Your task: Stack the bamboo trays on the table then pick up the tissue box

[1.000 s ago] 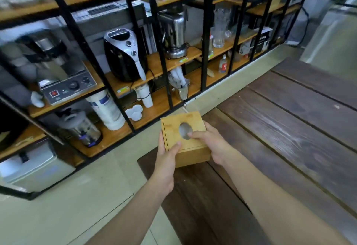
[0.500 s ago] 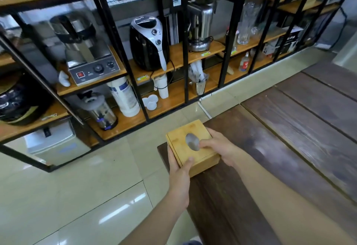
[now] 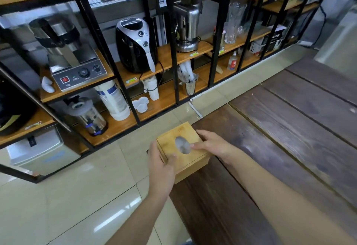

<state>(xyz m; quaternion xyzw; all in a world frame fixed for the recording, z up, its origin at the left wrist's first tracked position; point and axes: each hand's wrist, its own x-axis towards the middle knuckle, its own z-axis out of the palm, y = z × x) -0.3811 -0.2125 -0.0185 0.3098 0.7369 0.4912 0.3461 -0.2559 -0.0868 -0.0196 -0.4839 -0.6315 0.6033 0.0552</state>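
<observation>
Shelving unit (image 3: 123, 82): black metal frame, wooden boards, standing along the far side of the tiled floor (image 3: 58, 196); fills the upper left of the view.

Table (image 3: 289, 148): dark wooden planks, occupying the right and lower right; its near corner lies beneath the hands.

Appliances on the shelves: a steel machine with dials and a red switch (image 3: 77, 70) at left; a black and silver air fryer (image 3: 137, 45) at middle; a steel juicer (image 3: 187, 26) to its right; a steel urn (image 3: 88, 117) on the low board, just beside a white cylinder (image 3: 114, 99).

Tissue box (image 3: 183, 152): bamboo, square, oval opening in the lid; at the table's corner, tilted to the view. Whether it rests on the wood or is raised cannot be told.

Left hand (image 3: 162, 165): clasped on the box's near left side, thumb over the lid's edge.

Right hand (image 3: 210, 144): clasped on the box's right side, thumb on the lid by the opening.
</observation>
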